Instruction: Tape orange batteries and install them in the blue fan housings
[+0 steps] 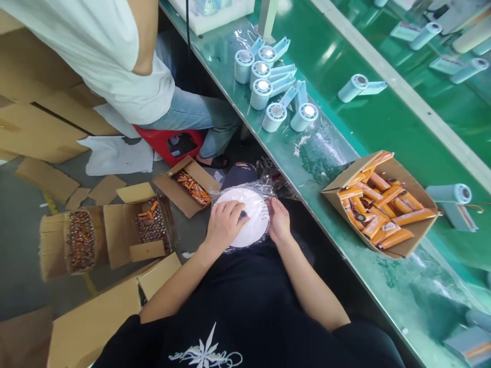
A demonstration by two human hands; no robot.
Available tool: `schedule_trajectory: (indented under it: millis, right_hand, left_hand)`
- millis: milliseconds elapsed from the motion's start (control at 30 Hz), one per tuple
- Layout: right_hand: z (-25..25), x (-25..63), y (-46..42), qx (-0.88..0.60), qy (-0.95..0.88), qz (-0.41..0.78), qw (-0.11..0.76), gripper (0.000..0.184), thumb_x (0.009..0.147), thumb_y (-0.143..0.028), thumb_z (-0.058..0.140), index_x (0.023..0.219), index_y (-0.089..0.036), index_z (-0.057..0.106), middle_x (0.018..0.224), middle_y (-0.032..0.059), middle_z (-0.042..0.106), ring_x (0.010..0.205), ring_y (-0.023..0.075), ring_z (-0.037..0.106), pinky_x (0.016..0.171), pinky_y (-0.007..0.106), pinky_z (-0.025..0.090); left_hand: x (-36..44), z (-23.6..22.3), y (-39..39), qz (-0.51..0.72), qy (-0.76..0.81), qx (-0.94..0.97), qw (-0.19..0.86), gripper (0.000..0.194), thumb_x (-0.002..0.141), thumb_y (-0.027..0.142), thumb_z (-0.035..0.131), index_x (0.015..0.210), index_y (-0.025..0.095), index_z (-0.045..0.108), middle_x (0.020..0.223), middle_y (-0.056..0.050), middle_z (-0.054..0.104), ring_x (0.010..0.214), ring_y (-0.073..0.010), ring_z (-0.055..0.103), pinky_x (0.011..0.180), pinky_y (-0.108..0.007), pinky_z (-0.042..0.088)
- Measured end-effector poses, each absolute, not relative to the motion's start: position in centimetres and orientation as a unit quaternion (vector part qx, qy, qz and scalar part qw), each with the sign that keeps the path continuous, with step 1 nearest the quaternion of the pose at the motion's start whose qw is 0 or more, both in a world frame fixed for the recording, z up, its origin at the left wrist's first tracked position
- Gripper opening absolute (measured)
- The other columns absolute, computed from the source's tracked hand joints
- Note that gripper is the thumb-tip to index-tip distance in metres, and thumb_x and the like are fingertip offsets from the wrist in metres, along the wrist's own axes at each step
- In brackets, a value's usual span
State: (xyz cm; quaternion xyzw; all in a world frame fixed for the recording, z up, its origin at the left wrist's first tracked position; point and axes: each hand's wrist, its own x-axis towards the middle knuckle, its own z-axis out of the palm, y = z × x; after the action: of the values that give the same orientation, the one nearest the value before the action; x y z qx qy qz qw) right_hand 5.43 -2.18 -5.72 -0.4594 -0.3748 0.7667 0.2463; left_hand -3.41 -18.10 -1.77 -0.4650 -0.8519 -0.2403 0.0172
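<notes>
On my lap rests a flat white round disc (253,232), apparently a roll, with a dark hole near its middle and clear plastic wrap (264,190) around it. My left hand (225,222) lies over its left half, fingers bent across the top near the hole. At the right edge, my right hand (279,219) grips the disc and its wrap between thumb and fingers. The underside of the disc is hidden.
A green bench (307,174) runs along my right, bearing several light-blue handheld fan bodies (262,92) and a carton (418,240) of orange-wrapped cylinders. Open boxes (118,240) of small parts stand on the floor at left. A seated person (126,76) is nearby.
</notes>
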Motion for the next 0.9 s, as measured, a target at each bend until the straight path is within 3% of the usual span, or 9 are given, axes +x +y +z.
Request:
schedule_trajectory:
  millis: [167, 333, 500, 667, 900]
  right_hand:
    - [-5.2, 5.2, -1.6, -0.435, -0.372, 0.785, 0.234, 0.033, 0.079, -0.052, 0.086, 0.09, -0.021, 0.077, 0.087, 0.0016, 0.078, 0.081, 0.0192, 0.07, 0.08, 0.034, 0.06]
    - [-5.3, 4.8, -1.3, -0.44, -0.364, 0.793, 0.211, 0.031, 0.08, -0.05, 0.086, 0.091, -0.023, 0.076, 0.089, 0.0026, 0.079, 0.083, 0.0215, 0.072, 0.08, 0.036, 0.061]
    - [-6.2, 5.1, -1.3, -0.445, -0.361, 0.784, 0.237, 0.033, 0.081, -0.052, 0.085, 0.088, -0.022, 0.073, 0.083, 0.001, 0.076, 0.078, 0.0186, 0.069, 0.078, 0.034, 0.06]
    - [-7.1, 5.0, -1.0, -0.476, -0.357, 0.755, 0.277, 0.038, 0.078, -0.056, 0.087, 0.081, -0.023, 0.067, 0.072, -0.003, 0.068, 0.065, 0.0154, 0.061, 0.066, 0.03, 0.055]
    - [-6.5, 3.7, -1.0, -0.496, -0.343, 0.742, 0.292, 0.045, 0.078, -0.064, 0.082, 0.08, -0.026, 0.058, 0.067, -0.0065, 0.059, 0.062, 0.014, 0.055, 0.062, 0.028, 0.05]
  left_hand:
    - [-4.1, -2.4, -18.0, -0.272, -0.855, -0.44, 0.02, 0.026, 0.104, 0.013, 0.049, 0.093, 0.022, 0.07, 0.097, -0.008, 0.074, 0.094, -0.0248, 0.065, 0.088, -0.039, 0.05]
    - [-4.6, -2.4, -17.7, -0.275, -0.864, -0.422, 0.009, 0.021, 0.105, 0.021, 0.051, 0.092, 0.022, 0.067, 0.098, -0.009, 0.073, 0.094, -0.0256, 0.065, 0.085, -0.039, 0.049]
    - [-5.9, -1.4, -19.4, -0.365, -0.865, -0.343, -0.015, 0.021, 0.102, 0.02, 0.049, 0.087, 0.025, 0.063, 0.088, -0.004, 0.071, 0.087, -0.022, 0.066, 0.084, -0.035, 0.054]
    - [-7.4, -1.9, -22.1, -0.414, -0.885, -0.207, -0.04, 0.013, 0.096, 0.031, 0.053, 0.088, 0.025, 0.061, 0.084, -0.003, 0.07, 0.08, -0.0202, 0.066, 0.078, -0.033, 0.057]
    - [-9.2, -2.6, -24.3, -0.429, -0.894, -0.128, 0.034, 0.014, 0.095, 0.038, 0.057, 0.093, 0.024, 0.057, 0.087, -0.004, 0.066, 0.081, -0.0212, 0.065, 0.082, -0.037, 0.058]
